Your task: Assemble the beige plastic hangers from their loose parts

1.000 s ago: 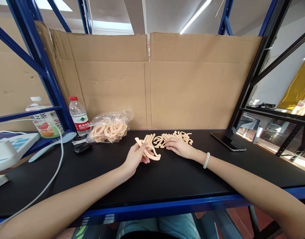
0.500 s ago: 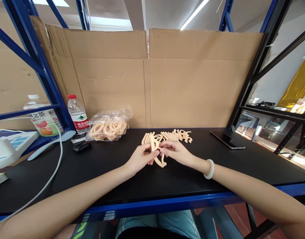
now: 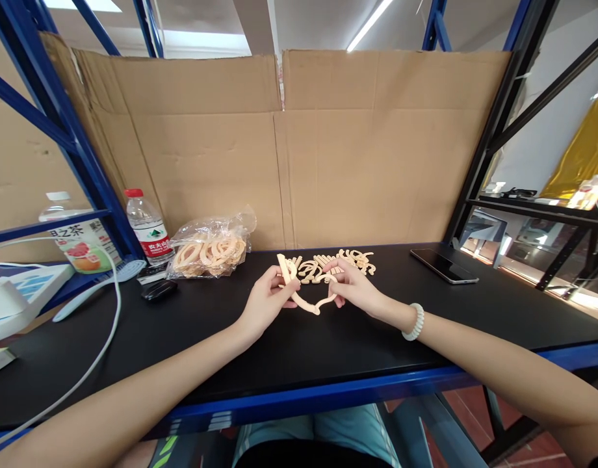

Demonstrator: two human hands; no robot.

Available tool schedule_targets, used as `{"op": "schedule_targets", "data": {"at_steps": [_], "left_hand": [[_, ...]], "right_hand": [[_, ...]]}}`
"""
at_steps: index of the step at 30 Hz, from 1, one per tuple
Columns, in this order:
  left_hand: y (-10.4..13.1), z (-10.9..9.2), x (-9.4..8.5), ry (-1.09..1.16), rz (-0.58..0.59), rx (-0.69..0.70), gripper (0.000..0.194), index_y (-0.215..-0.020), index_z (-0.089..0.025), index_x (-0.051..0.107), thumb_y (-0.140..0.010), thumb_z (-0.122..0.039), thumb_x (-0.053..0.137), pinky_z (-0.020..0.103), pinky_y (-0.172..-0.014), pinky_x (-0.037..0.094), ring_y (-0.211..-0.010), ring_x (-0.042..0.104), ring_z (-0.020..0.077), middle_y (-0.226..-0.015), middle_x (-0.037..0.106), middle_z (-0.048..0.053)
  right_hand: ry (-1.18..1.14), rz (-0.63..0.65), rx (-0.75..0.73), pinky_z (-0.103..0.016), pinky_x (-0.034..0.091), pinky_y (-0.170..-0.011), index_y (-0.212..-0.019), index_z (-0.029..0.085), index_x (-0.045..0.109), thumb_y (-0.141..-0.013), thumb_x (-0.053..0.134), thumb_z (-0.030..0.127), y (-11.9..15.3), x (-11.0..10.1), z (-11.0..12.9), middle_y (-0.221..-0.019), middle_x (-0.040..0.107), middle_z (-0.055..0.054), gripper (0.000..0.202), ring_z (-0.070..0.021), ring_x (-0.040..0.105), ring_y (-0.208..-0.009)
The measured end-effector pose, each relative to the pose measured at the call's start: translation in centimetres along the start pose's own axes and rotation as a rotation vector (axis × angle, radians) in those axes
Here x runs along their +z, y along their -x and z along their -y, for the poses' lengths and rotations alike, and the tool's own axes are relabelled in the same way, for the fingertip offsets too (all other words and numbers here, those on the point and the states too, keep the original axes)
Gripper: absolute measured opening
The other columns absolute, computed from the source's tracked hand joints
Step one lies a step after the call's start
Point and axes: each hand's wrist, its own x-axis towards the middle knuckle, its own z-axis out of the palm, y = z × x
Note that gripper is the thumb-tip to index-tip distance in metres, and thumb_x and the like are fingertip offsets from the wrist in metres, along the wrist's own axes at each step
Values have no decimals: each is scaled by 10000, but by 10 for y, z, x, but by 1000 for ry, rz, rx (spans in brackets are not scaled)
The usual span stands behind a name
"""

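Note:
Between my hands is a pale wooden assembly of curved pieces (image 3: pixel 306 305), held above the black tabletop. My left hand (image 3: pixel 272 296) pinches its left side, where a longer straight-edged piece sticks up past the fingers. On the other side, my right hand (image 3: pixel 350 283) grips a thin curved wooden piece (image 3: pixel 325 301) that meets the left part at a low point. Whether the two are joined there I cannot tell. Just behind the hands lie several loose wooden pieces (image 3: pixel 360 261), some straight and some curved, partly hidden by my right fingers.
A clear plastic bag of wooden pieces (image 3: pixel 211 250) lies at the back left, beside a red-capped water bottle (image 3: pixel 150 231) and a black mouse (image 3: pixel 159 290). A phone (image 3: pixel 442 265) lies at right. A white cable (image 3: pixel 111 331) crosses the left side. Cardboard (image 3: pixel 206 156) stands behind.
My hands have moved apart, the left one leftward and the right one slightly right. The curved wooden pieces now spread open between them. The view has shifted a little.

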Motion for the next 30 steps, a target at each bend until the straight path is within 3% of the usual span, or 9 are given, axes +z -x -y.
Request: {"op": "schedule_targets", "data": {"at_steps": [2, 6, 11, 13, 15, 18, 21, 24, 30], "left_hand": [[-1, -1, -2, 12, -41, 4, 354, -983, -149, 564, -754, -395, 675, 263, -649, 582, -787, 645, 152, -948, 630, 48], [-3, 0, -4, -16, -104, 19, 373, -1013, -131, 593, -768, -402, 667, 244, -631, 584, -724, 642, 130, -922, 608, 42], [-3, 0, -4, -42, -125, 82, 450, -1109, -140, 556, -756, -387, 684, 254, -590, 594, -684, 653, 139, -904, 598, 31], [-3, -1, -3, -45, -123, 99, 503, -1175, -152, 521, -755, -373, 686, 267, -578, 599, -656, 654, 138, -874, 591, 16], [-2, -1, -1, -55, -95, 107, 544, -1212, -158, 496, -746, -358, 694, 275, -565, 601, -637, 655, 141, -843, 579, 3], [1, 1, 4, -66, 7, 109, 609, -1267, -176, 458, -734, -339, 704, 282, -538, 598, -602, 648, 137, -821, 561, -14], [4, 4, 10, -105, 145, 140, 659, -1324, -218, 417, -734, -315, 696, 270, -509, 583, -545, 624, 113, -838, 564, -19], [7, 5, 12, -176, 227, 161, 615, -1311, -227, 446, -745, -311, 673, 249, -492, 563, -523, 614, 105, -869, 588, -4], [5, 1, 4, -437, 190, 250, 412, -1235, -217, 553, -835, -318, 539, 218, -483, 496, -486, 581, 96, -889, 636, 21]], "right_hand": [[-17, -2, 35, -206, 419, -464, -887, 197, 506, -607, 494, 170, -1, -4, 0, -576, 555, 63, 282, -98, 512, -456], [-21, 52, 24, -215, 397, -507, -586, 164, 534, -617, 509, 222, -1, -8, -1, -577, 501, 20, 70, -95, 474, -523], [192, 45, -50, -263, 322, -506, -404, 169, 496, -857, 430, 447, 1, -6, -4, -415, 403, 2, 535, -101, 380, -453], [272, -3, -63, -269, 321, -517, -446, 160, 555, -894, 393, 500, 0, -6, -4, -422, 409, 1, 585, -101, 372, -454], [237, -28, -71, -256, 344, -524, -574, 151, 623, -874, 448, 512, -1, -4, -3, -506, 472, -1, 501, -106, 419, -501], [57, 0, -30, -238, 403, -554, -722, 146, 639, -825, 538, 535, -2, 0, 2, -650, 553, -18, 415, -116, 504, -601], [-59, 55, 16, -237, 447, -592, -736, 141, 623, -798, 597, 547, -1, 3, 4, -707, 589, -29, 412, -111, 539, -634], [-97, 86, 55, -229, 477, -616, -744, 139, 628, -768, 665, 507, 0, 4, 5, -733, 607, -27, 370, -101, 560, -647], [-165, 40, 81, -228, 516, -595, -744, 142, 611, -765, 691, 408, -2, -4, 5, -745, 620, -32, 279, -120, 610, -654]]}}
